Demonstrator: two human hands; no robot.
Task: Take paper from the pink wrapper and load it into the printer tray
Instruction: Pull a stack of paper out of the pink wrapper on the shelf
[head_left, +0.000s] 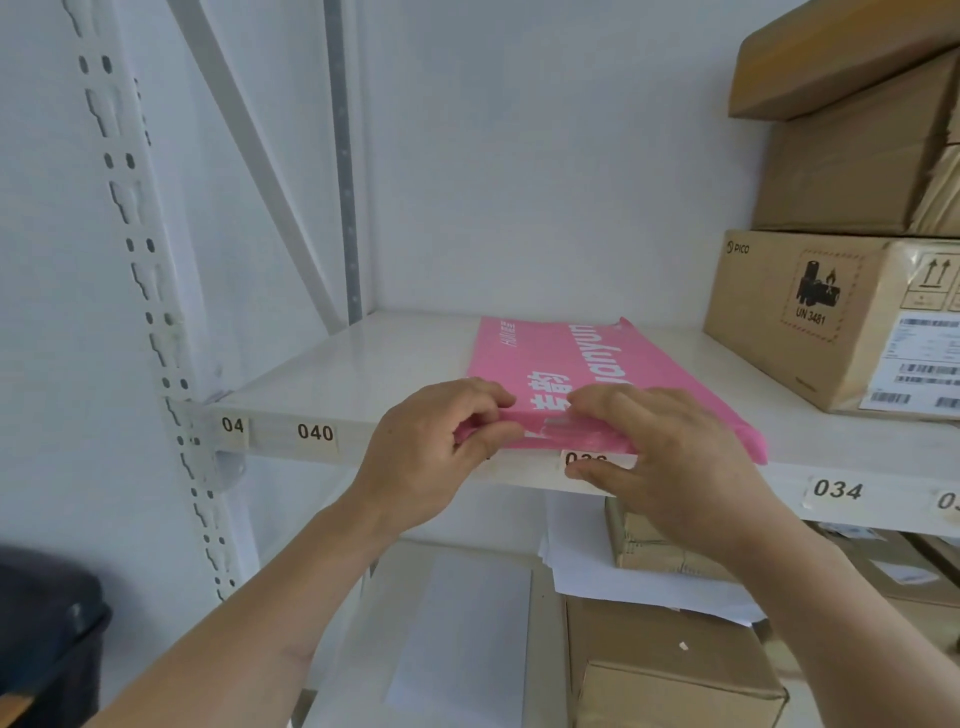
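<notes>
A pink wrapper (587, 358) with white lettering lies flat on a white shelf (363, 364), its near end at the shelf's front edge. My left hand (431, 457) pinches the wrapper's near left corner between thumb and fingers. My right hand (670, 467) rests its fingers on top of the near end, with the thumb under the shelf lip. The paper inside the wrapper is hidden. No printer or tray is in view.
Stacked cardboard boxes (841, 312) fill the shelf's right side. More boxes (670, 670) and loose white sheets (613, 577) sit on the shelf below. A perforated upright post (156, 322) stands at left, a dark object (47, 623) at bottom left.
</notes>
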